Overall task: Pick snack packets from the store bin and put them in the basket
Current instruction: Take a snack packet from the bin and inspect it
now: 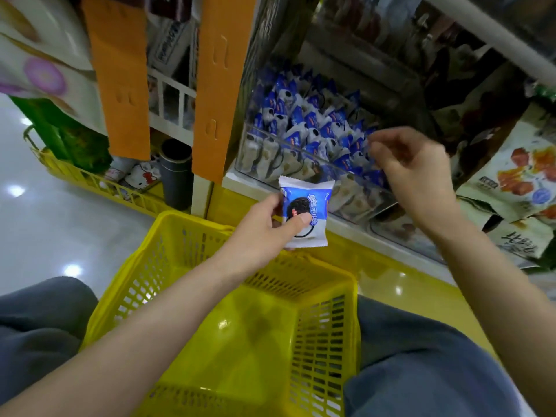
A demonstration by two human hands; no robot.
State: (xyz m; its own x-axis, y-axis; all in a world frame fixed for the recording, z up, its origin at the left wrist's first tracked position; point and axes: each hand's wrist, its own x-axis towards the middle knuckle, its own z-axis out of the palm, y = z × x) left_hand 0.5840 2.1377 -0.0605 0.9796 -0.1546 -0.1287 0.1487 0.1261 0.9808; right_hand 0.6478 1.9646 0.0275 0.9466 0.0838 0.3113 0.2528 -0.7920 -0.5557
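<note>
Packet (314, 198): blue and white, with a dark round biscuit printed on its front. The left hand (261, 233) held it over the far rim of the basket (328, 335), just below the front wall of the bin (270, 158). The thumb lay across the packet's front. The other fingers were curled behind it and mostly hidden.

Far left: glossy white floor (39, 230). A low yellow crate (78, 176) stood on it, holding green packs and a cartoon-cat item; details were blurred.

Left of centre: two orange strips (120, 85) hung down in front of the shelving. A dark tube (176, 173) stood upright between them, low down.

Centre: the basket was yellow with slatted walls, and its yellow bottom showed. It sat between the person's knees (36, 326), which were in grey trousers.

Centre right: the bin was clear-walled and filled with a heap (313, 121) of the same blue-and-white packets, tumbled at all angles.

Right: the right hand (418, 176) was over the bin's right end. Its fingers were loosely curled, with thumb and forefinger close together at a packet corner. Because of blur, it could not be told whether they pinched it or were only near it.

Far right: pale bags (517, 173) with orange-red pictures sat just beside the bin, overlapping one another.
</note>
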